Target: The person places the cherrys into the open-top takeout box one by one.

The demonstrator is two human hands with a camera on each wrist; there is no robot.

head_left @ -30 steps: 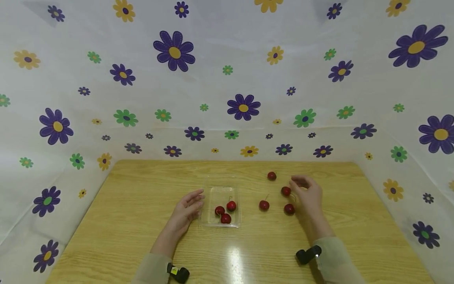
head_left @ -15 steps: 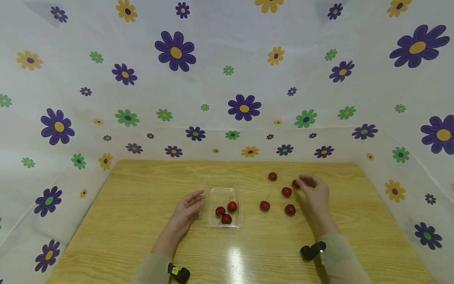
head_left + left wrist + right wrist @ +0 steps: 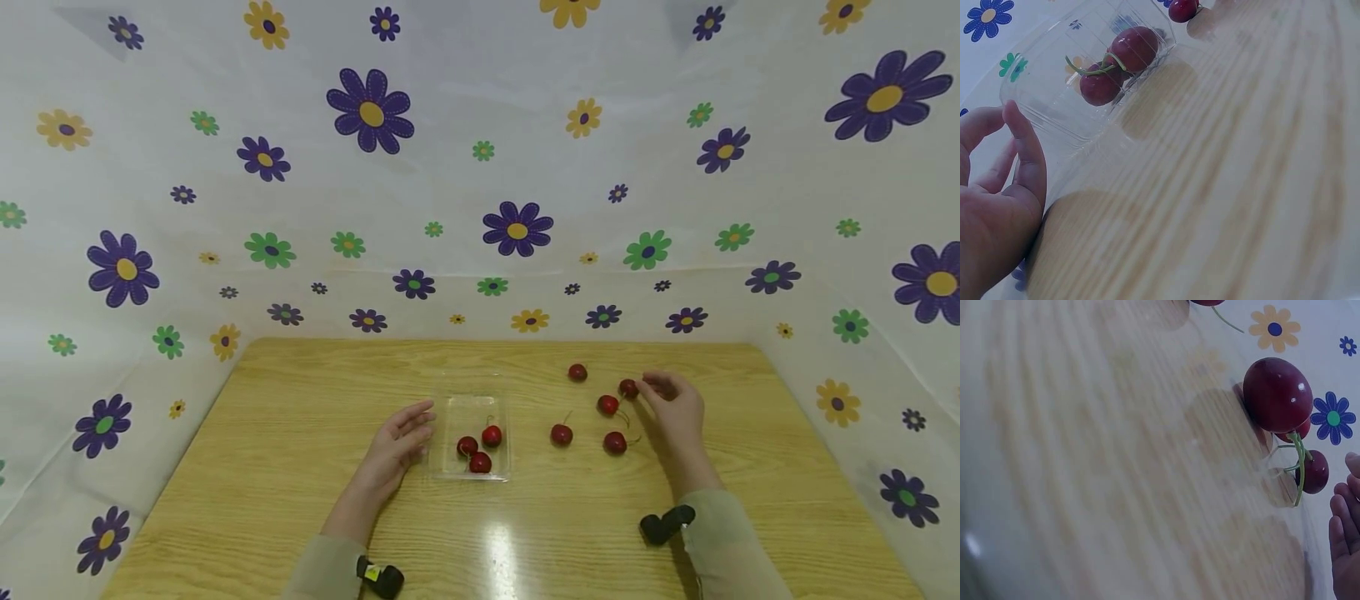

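Note:
My left hand (image 3: 393, 450) rests at the left side of a clear plastic box (image 3: 471, 402), its fingers loosely bent, nothing in its grasp. The left wrist view has its fingertips by the box wall (image 3: 1041, 122). Three red cherries (image 3: 480, 462) with stems lie at the box's near end. My right hand (image 3: 675, 412) is just right of a dark red cherry (image 3: 628, 388), its fingertips close to the fruit. In the right wrist view a small gap separates thumb and cherry (image 3: 1315, 474), and the relaxed fingers hold nothing.
Several more cherries lie loose on the wooden table (image 3: 300, 433): one at the back (image 3: 577, 372), one beside the right hand's cherry (image 3: 608, 405), one nearer me (image 3: 615, 442) and one closer to the box (image 3: 562, 434). A flower-print sheet (image 3: 450, 183) encloses the table's back and sides.
My right hand has moved slightly right and away from the other cherries; a cherry earlier hidden by its fingers now lies exposed on the table. The left hand and box have stayed put.

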